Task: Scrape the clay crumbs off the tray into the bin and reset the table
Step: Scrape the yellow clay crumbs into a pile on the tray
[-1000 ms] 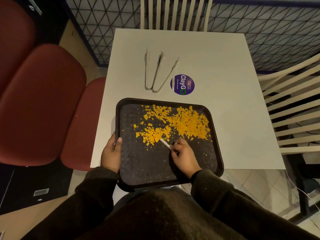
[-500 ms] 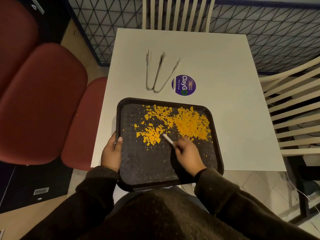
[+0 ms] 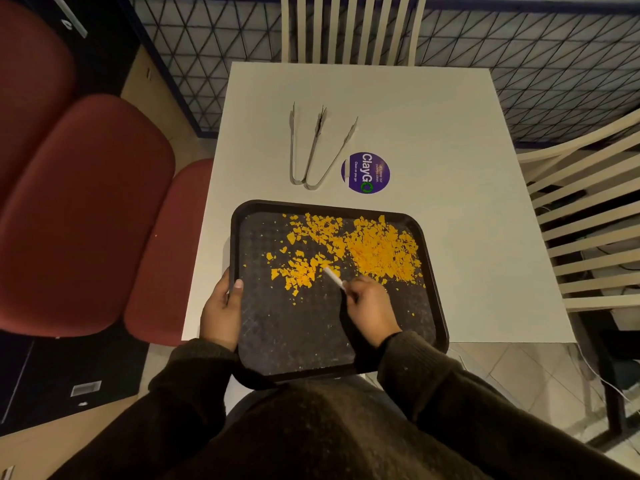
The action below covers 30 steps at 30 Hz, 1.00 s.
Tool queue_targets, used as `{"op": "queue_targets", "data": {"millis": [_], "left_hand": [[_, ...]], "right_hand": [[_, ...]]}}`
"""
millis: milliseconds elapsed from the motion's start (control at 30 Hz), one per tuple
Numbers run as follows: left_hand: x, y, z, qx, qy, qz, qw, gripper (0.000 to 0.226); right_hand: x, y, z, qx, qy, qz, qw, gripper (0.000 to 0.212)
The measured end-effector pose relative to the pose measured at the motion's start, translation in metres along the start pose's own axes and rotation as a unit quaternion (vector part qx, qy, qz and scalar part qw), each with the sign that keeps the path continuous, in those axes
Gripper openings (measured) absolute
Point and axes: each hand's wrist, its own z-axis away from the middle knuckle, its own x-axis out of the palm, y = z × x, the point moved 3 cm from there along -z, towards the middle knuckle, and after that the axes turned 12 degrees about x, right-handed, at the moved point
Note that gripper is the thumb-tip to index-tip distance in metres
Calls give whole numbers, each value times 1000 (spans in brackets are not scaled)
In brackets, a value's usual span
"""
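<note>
Orange clay crumbs (image 3: 360, 249) lie scattered across the far half of the black plastic tray (image 3: 437, 299). The left hand (image 3: 221, 311) grips the tray's left rim, while the right hand (image 3: 372, 308) pinches a thin white scraper (image 3: 333, 277) at the tray's centre. Short, shallow strokes should gather the crumbs without flicking them over the rim.

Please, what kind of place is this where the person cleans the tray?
Probably a canteen or food court. A dark serving tray lies on a small white table with a round "Clean as you go" sticker. Slatted chairs and red padded seats stand around it.
</note>
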Motion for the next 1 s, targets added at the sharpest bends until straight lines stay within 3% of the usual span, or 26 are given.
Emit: {"op": "queue_targets", "data": {"millis": [300,433,633,1000], "left_hand": [[-1,-8,-1,-9,1,-16,1000,41],[3,-4,0,-6,8,-11,1000,40],[4,-1,-1,-10,6,-12,1000,40],[5,8,8,-4,13,0,1000,40]], "right_hand": [[-18,9,-40,138,32,1,990,23],[-22,5,-23,124,19,-16,992,22],[2,-10,22,28,-39,-5,999,18],[-17,1,-50,144,30,-36,989,23]]}}
